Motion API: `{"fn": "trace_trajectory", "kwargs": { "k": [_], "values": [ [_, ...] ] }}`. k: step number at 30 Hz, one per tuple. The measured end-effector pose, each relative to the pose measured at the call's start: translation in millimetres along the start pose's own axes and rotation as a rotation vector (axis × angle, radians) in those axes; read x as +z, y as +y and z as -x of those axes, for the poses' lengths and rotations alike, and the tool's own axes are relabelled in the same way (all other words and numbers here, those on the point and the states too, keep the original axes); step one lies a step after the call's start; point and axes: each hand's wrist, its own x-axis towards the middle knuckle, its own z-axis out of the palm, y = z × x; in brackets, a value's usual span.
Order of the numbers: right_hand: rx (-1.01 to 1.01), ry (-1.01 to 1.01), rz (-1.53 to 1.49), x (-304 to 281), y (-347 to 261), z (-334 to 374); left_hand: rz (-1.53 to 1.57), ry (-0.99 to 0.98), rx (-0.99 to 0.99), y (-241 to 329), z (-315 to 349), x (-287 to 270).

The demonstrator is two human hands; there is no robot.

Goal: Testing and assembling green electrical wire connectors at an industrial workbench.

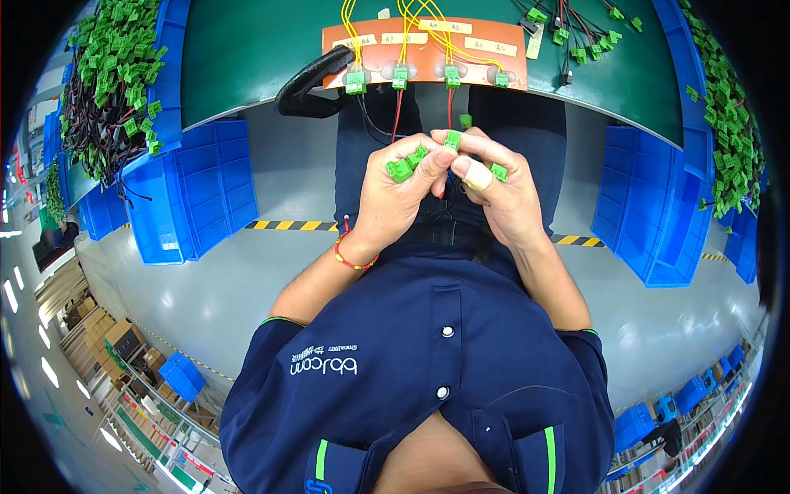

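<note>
The left blue plastic bin (170,74) contains heaped green plastic connectors on dark wires (115,62); the right blue plastic bin (695,140) contains a similar heap. The left hand (399,189) clamps a pair of green rectangular plastic connectors (401,170), aligned obliquely forward and rightward. The right hand (504,193) pinches a small green block connector (452,140) where both hands' fingertips meet; its long axis runs toward the green workbench (247,58). Which end leads cannot be determined.

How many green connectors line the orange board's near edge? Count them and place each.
4, in a row: leftmost connector, second connector, third connector, and rightmost connector near the board's right corner. None looks hidden.
</note>
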Motion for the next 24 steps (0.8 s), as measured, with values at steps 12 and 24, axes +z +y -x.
{"fn": "trace_trajectory", "kwargs": {
  "k": [12, 24],
  "values": [
    [0.013, 0.064, -0.574, -27.0, 1.7, -19.3, -0.138, 0.029, -0.018, 1.2, 5.0, 5.8],
    [-0.064, 0.169, -0.537, -14.3, 9.5, -25.0, -0.588, 0.025, 0.249, -30.6, 11.5, -16.5]
  ]
}}
